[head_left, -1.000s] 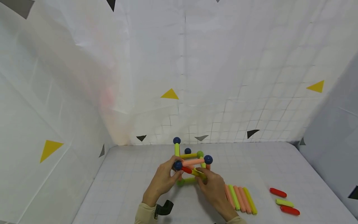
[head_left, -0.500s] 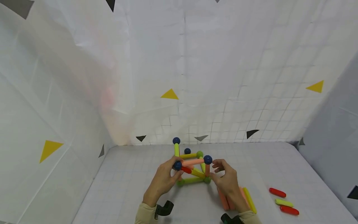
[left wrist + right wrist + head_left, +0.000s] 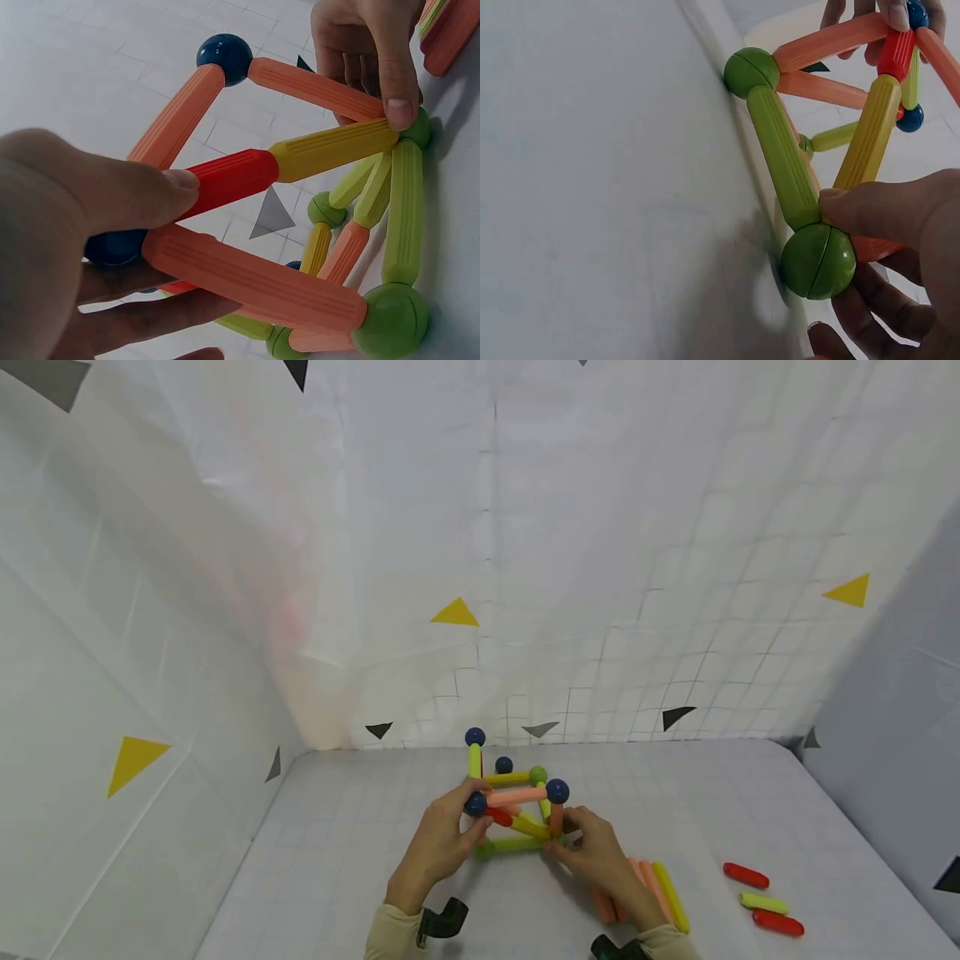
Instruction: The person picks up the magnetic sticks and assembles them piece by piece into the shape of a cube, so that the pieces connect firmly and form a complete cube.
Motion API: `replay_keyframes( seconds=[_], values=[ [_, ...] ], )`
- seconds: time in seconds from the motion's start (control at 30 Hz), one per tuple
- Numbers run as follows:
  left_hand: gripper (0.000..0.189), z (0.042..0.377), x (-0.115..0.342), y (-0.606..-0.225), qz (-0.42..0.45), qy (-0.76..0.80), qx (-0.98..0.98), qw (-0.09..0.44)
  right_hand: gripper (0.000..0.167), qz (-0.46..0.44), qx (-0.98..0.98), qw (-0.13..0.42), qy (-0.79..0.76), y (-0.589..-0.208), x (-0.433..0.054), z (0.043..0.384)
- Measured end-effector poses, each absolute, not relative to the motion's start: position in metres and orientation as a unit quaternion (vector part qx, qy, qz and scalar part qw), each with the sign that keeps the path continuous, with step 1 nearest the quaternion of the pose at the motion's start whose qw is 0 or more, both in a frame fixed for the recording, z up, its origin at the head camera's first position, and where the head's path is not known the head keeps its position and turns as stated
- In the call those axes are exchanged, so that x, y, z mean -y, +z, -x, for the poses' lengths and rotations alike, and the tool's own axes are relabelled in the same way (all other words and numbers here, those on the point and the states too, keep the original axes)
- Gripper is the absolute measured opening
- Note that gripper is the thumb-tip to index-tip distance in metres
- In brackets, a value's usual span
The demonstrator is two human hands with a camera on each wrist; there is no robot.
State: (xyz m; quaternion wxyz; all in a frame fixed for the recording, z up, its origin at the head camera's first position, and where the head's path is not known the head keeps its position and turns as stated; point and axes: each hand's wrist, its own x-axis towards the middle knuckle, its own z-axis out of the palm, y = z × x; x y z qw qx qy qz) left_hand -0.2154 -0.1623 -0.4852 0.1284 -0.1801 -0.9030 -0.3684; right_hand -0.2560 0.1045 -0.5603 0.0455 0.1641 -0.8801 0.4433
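Note:
A frame of magnetic building sticks and balls stands mid-table. My left hand [image 3: 438,843] grips its near upper-left corner, with the thumb on a red magnetic stick [image 3: 232,180] and the fingers around a blue ball [image 3: 116,247]. From the red stick a yellow magnetic stick [image 3: 337,148] slants down to the lower-right green ball [image 3: 819,261]. There my right hand [image 3: 596,857] pinches, its thumb on the yellow stick's lower end and its fingers behind the green ball. A salmon stick [image 3: 517,796] joins the two upper blue balls, including the right one [image 3: 557,791].
Beside my right forearm lies a row of loose sticks, among them a yellow one [image 3: 671,897], partly covered by the arm. Farther right are two red sticks [image 3: 746,875] and a lime one [image 3: 763,903]. A white sheet wall [image 3: 600,568] rises behind the table.
My right hand let go of the yellow stick, shifted right to beside the frame's right upright, then came back to the lower-right green ball. My left hand has kept its hold.

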Motion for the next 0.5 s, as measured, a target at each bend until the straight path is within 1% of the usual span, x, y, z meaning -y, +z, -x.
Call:
replay_keyframes(
  seconds=[0.27, 0.4, 0.5],
  values=[
    [0.057, 0.217, 0.173, -0.487, 0.143, -0.357, 0.911, 0.147, 0.030, -0.185, 0.873, 0.028, 0.450, -0.559, -0.095, 0.250],
    [0.066, 0.218, 0.178, -0.488, 0.106, -0.354, 0.914, 0.169, 0.033, -0.205, 0.861, 0.022, 0.465, -0.559, -0.089, 0.247],
    [0.069, 0.220, 0.181, -0.488, 0.069, -0.357, 0.912, 0.189, 0.036, -0.214, 0.848, 0.004, 0.485, -0.558, -0.084, 0.245]
  ],
)
